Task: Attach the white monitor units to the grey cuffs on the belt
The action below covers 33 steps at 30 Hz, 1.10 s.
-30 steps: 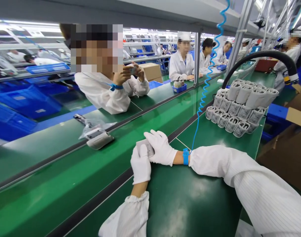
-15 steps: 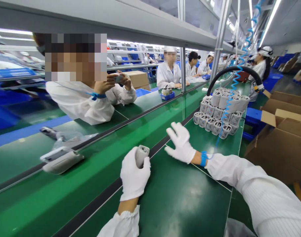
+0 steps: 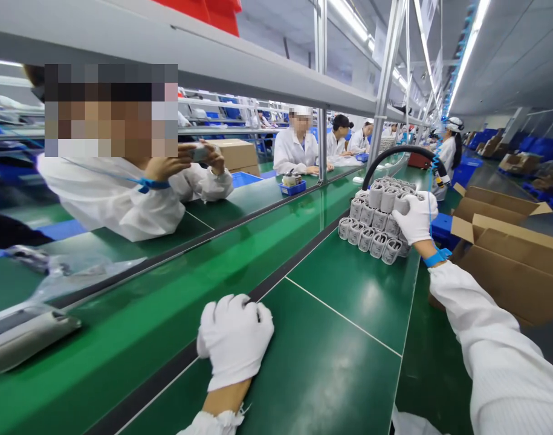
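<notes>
My right hand (image 3: 416, 216), in a white glove, reaches to the right side of a stack of grey rolled cuffs (image 3: 367, 223). Its fingers are closed around a roll at the upper right of the stack, mostly covered by the glove. Nearer me, my left hand (image 3: 235, 338), also gloved, rests low over the green bench with its back up and fingers curled. Whatever lies under its fingers is hidden. A blue wrist strap (image 3: 438, 257) circles my right wrist.
A green conveyor belt (image 3: 181, 290) runs along the bench's left side. Another grey cuff (image 3: 35, 338) and a plastic bag (image 3: 86, 272) lie beyond it. A co-worker (image 3: 117, 187) sits opposite. Cardboard boxes (image 3: 507, 266) stand at right, and a black hose (image 3: 394, 151) arches behind the stack.
My right hand has moved forward and right, from spread above the bench to closed at the stack. My left hand has turned back-up; the rolled cuff it held no longer shows. The view has shifted.
</notes>
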Available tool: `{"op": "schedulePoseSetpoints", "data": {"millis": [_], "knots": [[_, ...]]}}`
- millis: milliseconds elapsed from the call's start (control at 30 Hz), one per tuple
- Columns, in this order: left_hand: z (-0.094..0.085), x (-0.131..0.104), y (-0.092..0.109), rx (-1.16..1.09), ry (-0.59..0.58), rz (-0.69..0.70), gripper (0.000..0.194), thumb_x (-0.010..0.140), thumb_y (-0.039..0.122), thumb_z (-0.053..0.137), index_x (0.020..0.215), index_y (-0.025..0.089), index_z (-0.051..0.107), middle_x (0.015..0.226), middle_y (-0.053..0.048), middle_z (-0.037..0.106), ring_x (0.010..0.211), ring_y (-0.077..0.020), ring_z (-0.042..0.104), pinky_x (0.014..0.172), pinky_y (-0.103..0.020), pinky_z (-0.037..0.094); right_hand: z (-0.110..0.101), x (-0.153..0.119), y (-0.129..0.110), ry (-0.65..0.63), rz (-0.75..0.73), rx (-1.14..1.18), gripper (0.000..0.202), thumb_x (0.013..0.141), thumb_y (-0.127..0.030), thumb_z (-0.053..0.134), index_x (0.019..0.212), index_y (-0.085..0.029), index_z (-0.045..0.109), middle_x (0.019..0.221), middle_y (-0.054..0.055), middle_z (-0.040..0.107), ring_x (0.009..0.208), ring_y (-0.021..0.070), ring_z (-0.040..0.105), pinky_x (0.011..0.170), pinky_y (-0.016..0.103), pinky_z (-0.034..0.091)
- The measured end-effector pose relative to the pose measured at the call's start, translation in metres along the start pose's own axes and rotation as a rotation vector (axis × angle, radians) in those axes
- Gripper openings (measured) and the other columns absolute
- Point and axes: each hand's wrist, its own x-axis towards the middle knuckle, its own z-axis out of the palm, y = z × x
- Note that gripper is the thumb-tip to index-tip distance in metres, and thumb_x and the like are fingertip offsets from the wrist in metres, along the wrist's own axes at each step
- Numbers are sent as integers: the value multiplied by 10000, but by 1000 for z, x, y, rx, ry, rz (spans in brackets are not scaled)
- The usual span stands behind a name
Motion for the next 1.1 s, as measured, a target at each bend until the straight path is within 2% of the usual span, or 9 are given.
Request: {"op": "schedulePoseSetpoints", "data": {"millis": [167, 267, 400, 533, 633, 733, 933, 1000, 1100], "knots": [[-4, 1, -1, 40, 58, -37, 53, 804, 196, 655, 824, 147, 658, 1141, -224, 725, 1166, -474, 638, 1017, -670, 416, -1, -2, -27, -18, -68, 90, 102, 847, -288, 659, 872, -195, 694, 1130, 148, 614, 1105, 338, 563, 994, 528, 477], [-12, 7, 9, -15, 121, 41, 391, 804, 230, 698, 1173, 135, 613, 1211, -239, 707, 1149, -479, 655, 961, -640, 458, -12, -19, -57, -23, -142, 147, 167, 906, -331, 635, 799, -213, 684, 1177, 133, 616, 1057, 291, 608, 960, 461, 506], [-19, 9, 25, -81, 174, 123, 722, 774, 374, 783, 1369, 137, 448, 1215, -284, 666, 1110, -507, 652, 868, -615, 490, -12, -72, -122, -34, -348, 475, 189, 897, -401, 696, 794, -246, 663, 1141, 87, 633, 1031, 240, 631, 939, 407, 524], [-15, 3, 31, -149, 118, 47, 685, 781, 424, 795, 1346, 184, 489, 1294, -258, 627, 1244, -505, 574, 927, -597, 470, 26, -132, -186, -407, -593, 874, 253, 743, -341, 791, 749, -239, 559, 1060, 65, 654, 966, 215, 646, 853, 362, 546], [-14, 0, 31, -176, -67, -40, 405, 846, 398, 739, 1173, 188, 627, 1166, -182, 709, 1072, -406, 655, 813, -465, 461, 53, -159, -212, -590, -381, 1061, 362, 619, -333, 826, 729, -228, 497, 1049, 71, 634, 995, 219, 640, 848, 331, 549], [-18, -1, 32, -143, -162, -132, 291, 883, 441, 719, 1039, 197, 693, 1093, -128, 745, 907, -324, 656, 731, -398, 403, 69, -167, -225, -633, -184, 1151, 320, 663, -347, 756, 840, -219, 523, 1032, 43, 634, 902, 190, 626, 814, 323, 542], [-12, -7, 37, -172, -54, -200, 309, 899, 517, 728, 892, 210, 698, 980, -106, 748, 856, -279, 624, 718, -378, 395, 104, -158, -229, -693, 107, 1186, 353, 904, -560, 522, 958, -210, 518, 911, 49, 670, 833, 209, 657, 770, 365, 567], [-11, -12, 37, -190, -53, -139, 299, 927, 510, 698, 874, 216, 688, 966, -99, 750, 857, -274, 629, 723, -384, 393, 111, -151, -220, -651, 160, 1127, 433, 950, -607, 422, 1025, -200, 549, 987, 96, 689, 913, 243, 674, 856, 429, 565], [-10, -19, 39, -247, -73, -154, 307, 1010, 466, 565, 1094, 203, 699, 1135, -144, 739, 947, -300, 640, 773, -413, 414, 109, -137, -203, -564, 149, 1032, 577, 925, -643, 464, 1247, -176, 572, 1286, 180, 646, 1211, 320, 614, 1098, 544, 445]]}}
